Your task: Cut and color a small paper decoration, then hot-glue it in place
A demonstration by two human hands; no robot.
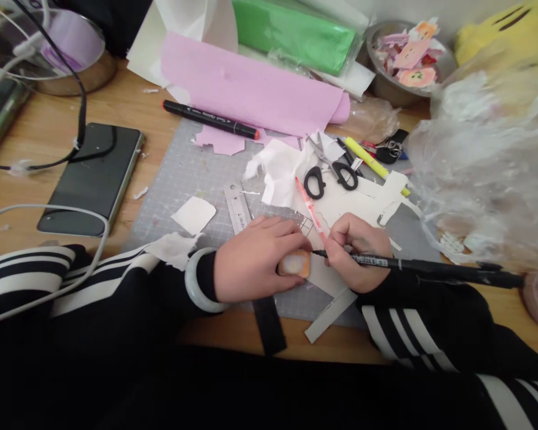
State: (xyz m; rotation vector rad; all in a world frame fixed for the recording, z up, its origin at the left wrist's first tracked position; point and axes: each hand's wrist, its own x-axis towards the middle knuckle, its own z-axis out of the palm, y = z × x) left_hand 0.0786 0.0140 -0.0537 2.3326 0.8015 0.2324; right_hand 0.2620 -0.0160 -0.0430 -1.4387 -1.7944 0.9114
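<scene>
My left hand (pixel 262 260) lies over the cutting mat, its thumb and fingers closed around a small rounded orange-and-white piece (pixel 295 264). In my right hand (pixel 361 251) is a thin black marker pen (pixel 430 270), its tip pointing left at the right edge of the piece. Whether the tip touches cannot be made out. An orange-and-white pen (pixel 311 209) ends at my right fingertips; whether I hold it or it only lies behind them is unclear. Just beyond my left hand is a metal ruler (pixel 237 209), partly covered.
Black-handled scissors (pixel 329 170), paper scraps (pixel 193 215) and a yellow highlighter (pixel 367 158) lie on the grey mat (pixel 161 185). A black marker (pixel 210 119) rests by pink sheets (pixel 251 83). A phone (pixel 92 179) is left, a metal bowl (pixel 372 54) behind, plastic bags (pixel 488 161) right.
</scene>
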